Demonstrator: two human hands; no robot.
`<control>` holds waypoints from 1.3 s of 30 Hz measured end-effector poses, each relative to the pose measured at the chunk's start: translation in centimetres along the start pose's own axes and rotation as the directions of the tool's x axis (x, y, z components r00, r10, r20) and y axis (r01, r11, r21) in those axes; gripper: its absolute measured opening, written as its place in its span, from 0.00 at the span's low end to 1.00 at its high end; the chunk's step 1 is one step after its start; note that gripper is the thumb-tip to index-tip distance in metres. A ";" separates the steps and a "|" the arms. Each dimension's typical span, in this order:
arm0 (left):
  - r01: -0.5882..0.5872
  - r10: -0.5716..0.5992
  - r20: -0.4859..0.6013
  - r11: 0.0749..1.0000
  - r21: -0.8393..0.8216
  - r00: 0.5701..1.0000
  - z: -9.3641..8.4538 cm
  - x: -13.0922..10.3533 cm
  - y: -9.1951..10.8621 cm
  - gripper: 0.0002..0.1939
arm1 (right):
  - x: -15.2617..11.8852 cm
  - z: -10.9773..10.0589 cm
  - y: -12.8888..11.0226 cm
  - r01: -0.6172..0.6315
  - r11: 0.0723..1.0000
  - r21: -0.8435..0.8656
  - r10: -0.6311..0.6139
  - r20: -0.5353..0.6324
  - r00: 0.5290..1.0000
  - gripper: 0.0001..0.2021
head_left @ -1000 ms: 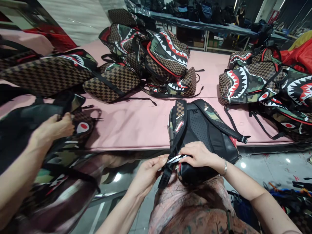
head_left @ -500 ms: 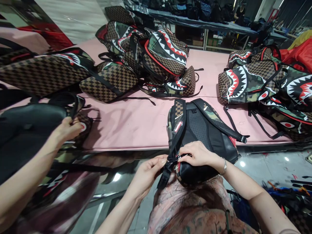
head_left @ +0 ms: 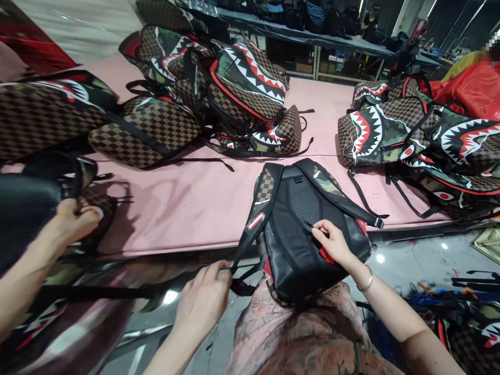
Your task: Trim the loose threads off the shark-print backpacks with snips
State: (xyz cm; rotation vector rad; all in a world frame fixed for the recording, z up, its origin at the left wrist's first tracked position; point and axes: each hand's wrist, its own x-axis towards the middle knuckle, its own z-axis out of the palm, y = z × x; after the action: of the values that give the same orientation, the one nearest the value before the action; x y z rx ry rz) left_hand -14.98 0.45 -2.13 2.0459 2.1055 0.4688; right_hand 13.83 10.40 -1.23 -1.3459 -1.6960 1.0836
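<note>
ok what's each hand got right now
Left hand: closed on the strap of the backpack.
Right hand: fingers pinched over the back panel, seemingly on something thin and dark, too small to tell what.

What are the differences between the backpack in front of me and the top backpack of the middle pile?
The backpack before you shows its black back panel; the top backpack shows a shark-mouth print. The first overhangs the table edge; the second lies on other bags. Both have checkered and camouflage parts.
</note>
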 end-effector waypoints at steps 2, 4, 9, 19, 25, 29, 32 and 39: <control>-0.066 0.071 -0.068 0.995 0.076 0.995 0.1 0.9 2.2 0.15 | -0.9 -0.3 0.1 -0.036 0.995 -0.098 0.034 -0.016 0.999 0.11; -0.135 0.137 -0.095 0.991 0.018 0.986 0.4 1.9 4.9 0.16 | -1.7 -0.3 0.1 -0.038 0.991 -0.127 0.038 -0.002 0.999 0.11; -0.065 0.063 0.043 0.996 0.057 0.997 2.8 2.7 10.0 0.09 | -2.5 -0.1 0.3 0.069 0.986 -0.150 -0.061 0.058 0.996 0.10; 0.077 -0.156 -0.129 0.878 -0.473 0.979 3.9 1.2 7.0 0.11 | -2.7 0.6 -0.3 0.249 0.851 -0.462 -0.145 0.247 0.958 0.07; 0.093 -0.207 -0.135 0.812 -0.576 0.969 0.3 -2.0 8.4 0.07 | -3.3 0.0 -1.7 0.280 0.860 -0.426 -0.139 0.333 0.933 0.06; 0.277 -0.196 0.202 0.530 -0.802 0.960 -0.8 -3.8 8.8 0.11 | -5.8 -1.0 -1.3 0.288 0.883 -0.370 -0.144 0.371 0.918 0.06; 0.340 -0.247 0.287 0.206 -0.918 0.925 -0.5 -4.4 9.0 0.14 | -8.4 -0.8 -0.4 0.302 0.885 -0.355 -0.161 0.374 0.913 0.09; 0.202 -0.359 0.148 0.119 -0.972 0.921 0.0 -4.9 10.0 0.13 | -11.2 1.3 0.0 0.351 0.774 -0.526 -0.155 0.381 0.912 0.07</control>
State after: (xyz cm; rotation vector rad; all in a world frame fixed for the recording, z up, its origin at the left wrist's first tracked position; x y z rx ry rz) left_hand -5.34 -4.35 0.77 0.7664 1.3641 1.4425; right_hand 15.04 -0.82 -2.05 -1.2704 -2.5260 0.6511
